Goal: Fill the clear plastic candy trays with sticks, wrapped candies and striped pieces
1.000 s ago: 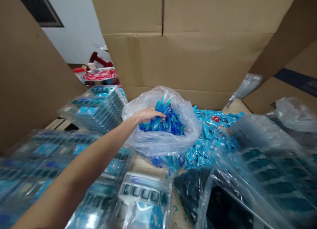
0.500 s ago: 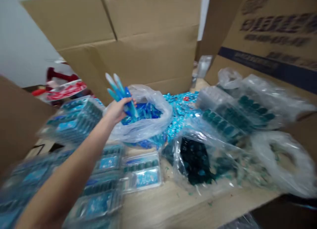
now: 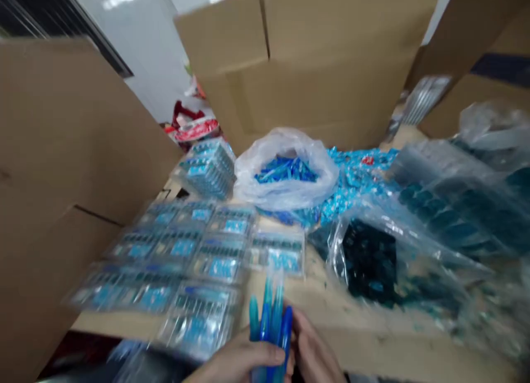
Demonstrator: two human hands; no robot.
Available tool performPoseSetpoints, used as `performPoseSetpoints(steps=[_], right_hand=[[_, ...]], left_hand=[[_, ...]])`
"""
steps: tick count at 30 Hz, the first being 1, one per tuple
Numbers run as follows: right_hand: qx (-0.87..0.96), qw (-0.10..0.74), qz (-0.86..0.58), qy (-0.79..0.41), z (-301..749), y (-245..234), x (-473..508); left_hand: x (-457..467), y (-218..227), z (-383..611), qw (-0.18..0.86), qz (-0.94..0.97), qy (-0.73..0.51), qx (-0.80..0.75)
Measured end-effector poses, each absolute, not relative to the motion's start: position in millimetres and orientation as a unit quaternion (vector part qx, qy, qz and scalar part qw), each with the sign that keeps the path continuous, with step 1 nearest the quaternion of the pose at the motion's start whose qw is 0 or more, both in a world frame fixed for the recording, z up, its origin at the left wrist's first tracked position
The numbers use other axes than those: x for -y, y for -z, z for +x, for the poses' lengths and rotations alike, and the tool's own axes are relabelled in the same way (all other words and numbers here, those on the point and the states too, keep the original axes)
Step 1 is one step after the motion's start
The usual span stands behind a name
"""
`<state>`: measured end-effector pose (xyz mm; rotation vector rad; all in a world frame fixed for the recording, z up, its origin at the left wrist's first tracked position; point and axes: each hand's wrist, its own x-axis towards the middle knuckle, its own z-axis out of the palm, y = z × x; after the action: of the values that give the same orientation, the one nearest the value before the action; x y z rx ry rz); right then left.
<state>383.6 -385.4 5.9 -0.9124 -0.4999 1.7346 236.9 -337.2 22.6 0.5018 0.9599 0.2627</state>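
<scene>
Head view, lower edge of frame: a left hand (image 3: 242,361) is closed around a bundle of slender blue plastic sticks (image 3: 269,322), which are held upright with their pale tips pointing away from the wearer. A right hand (image 3: 314,355) is cupped against the right side of the bundle, with its fingers partly curled; the firmness of its grip cannot be told through the blur. The bundle is held just above the near edge of a pale wooden surface (image 3: 331,300).

Further items are catalogued beyond the hands. A clear plastic bag (image 3: 285,192) filled with similar blue sticks stands near the middle of the surface, and loose blue sachets (image 3: 356,179) are heaped behind and to the right of it. Clear plastic trays of blue-carded items (image 3: 182,261) are laid out in rows to the left. A dark teal mass in a clear plastic bag (image 3: 368,261) lies to the right. Brown cardboard box walls (image 3: 310,79) rise around the surface, and a red-and-white package (image 3: 196,130) is seen beyond them.

Printed markings on the cards are too blurred to be read.
</scene>
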Motion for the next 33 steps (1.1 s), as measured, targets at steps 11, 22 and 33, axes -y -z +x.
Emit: performPoseSetpoints(steps=[11,22,33], right_hand=[[0.194,0.555,-0.337,-0.735,377.9,-1.2,394.8],[0.248,0.529,-0.395,-0.709,377.8,-8.9,416.4],[0.204,0.441,-0.403,-0.775,357.3,-17.7,452.3]], left_hand=[[392.5,-14.6,224.2,0.916,0.192,0.038,-0.351],[387.3,-20.5,209.1,0.92,0.158,-0.062,-0.353],[378.4,-31.1,210.4,0.834,0.285,-0.148,-0.448]])
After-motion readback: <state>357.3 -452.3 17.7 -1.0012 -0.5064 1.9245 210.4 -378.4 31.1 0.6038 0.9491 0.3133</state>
